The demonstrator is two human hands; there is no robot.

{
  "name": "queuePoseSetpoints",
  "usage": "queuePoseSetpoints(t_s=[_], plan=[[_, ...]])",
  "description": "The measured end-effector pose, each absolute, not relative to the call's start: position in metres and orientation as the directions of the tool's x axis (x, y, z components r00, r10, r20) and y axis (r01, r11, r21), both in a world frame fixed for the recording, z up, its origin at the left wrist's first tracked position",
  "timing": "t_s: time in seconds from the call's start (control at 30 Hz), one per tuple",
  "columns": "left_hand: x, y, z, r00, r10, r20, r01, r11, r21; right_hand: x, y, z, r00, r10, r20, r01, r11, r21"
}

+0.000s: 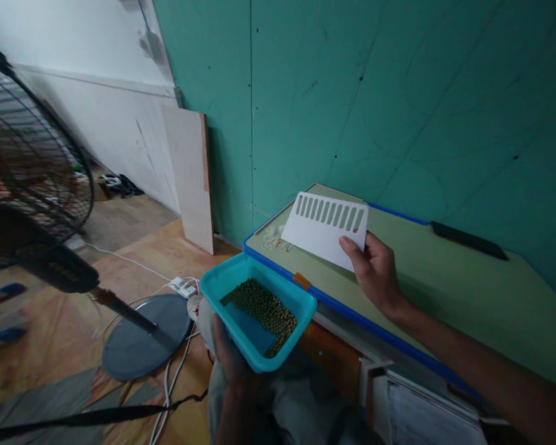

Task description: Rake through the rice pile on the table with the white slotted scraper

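Note:
My left hand (234,358) grips a turquoise plastic basin (213,281) by its near left side and underside, just off the table's blue edge. Small green and tan beans (262,307) lie in a band across the basin's bottom. Over the table, my right hand (377,272) pinches a white slotted plastic scraper (317,238) at its right end, thumb on top. A row of long slots runs along the scraper's far side. Beside its left end, a scatter of whitish grains with a few orange bits (274,238) lies on the tabletop.
The pale green table (454,290) with blue edging stands against a green wall (398,105). A dark bar (467,241) lies at its back. To the left are a standing fan (50,247), cables, a power strip (183,286) and a leaning board (192,179).

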State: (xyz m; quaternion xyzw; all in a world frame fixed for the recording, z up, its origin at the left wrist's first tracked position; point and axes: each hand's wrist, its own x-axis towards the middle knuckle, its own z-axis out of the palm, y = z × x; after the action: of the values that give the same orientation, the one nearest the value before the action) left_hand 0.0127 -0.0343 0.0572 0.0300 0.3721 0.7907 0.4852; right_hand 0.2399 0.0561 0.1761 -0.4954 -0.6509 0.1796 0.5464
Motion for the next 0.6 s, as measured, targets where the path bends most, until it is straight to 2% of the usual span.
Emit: queuePoseSetpoints(t_s=[0.1, 0.2, 0.37, 0.6], plan=[[0.02, -0.0318, 0.0598, -0.574, 0.76, -0.304, -0.694, -0.255, 0.673, 0.2397, 0.0566, 0.1771, 0.071, 0.85, 0.521, 0.455, 0.437, -0.776], [0.0214, -0.0312, 0.0602, -0.519, 0.776, -0.358, -0.741, -0.2, 0.641, 0.2387, 0.0559, 0.179, 0.057, 0.859, 0.509, 0.438, 0.436, -0.786], [0.0207, -0.0295, 0.0597, -0.549, 0.737, -0.395, -0.742, -0.212, 0.636, 0.2381, 0.0545, 0.1802, 0.068, 0.859, 0.507, 0.402, 0.442, -0.802], [0.0203, -0.0327, 0.0633, -0.409, 0.81, -0.42, -0.825, -0.132, 0.55, 0.2378, 0.0538, 0.1801, 0.044, 0.857, 0.513, 0.419, 0.45, -0.788]])
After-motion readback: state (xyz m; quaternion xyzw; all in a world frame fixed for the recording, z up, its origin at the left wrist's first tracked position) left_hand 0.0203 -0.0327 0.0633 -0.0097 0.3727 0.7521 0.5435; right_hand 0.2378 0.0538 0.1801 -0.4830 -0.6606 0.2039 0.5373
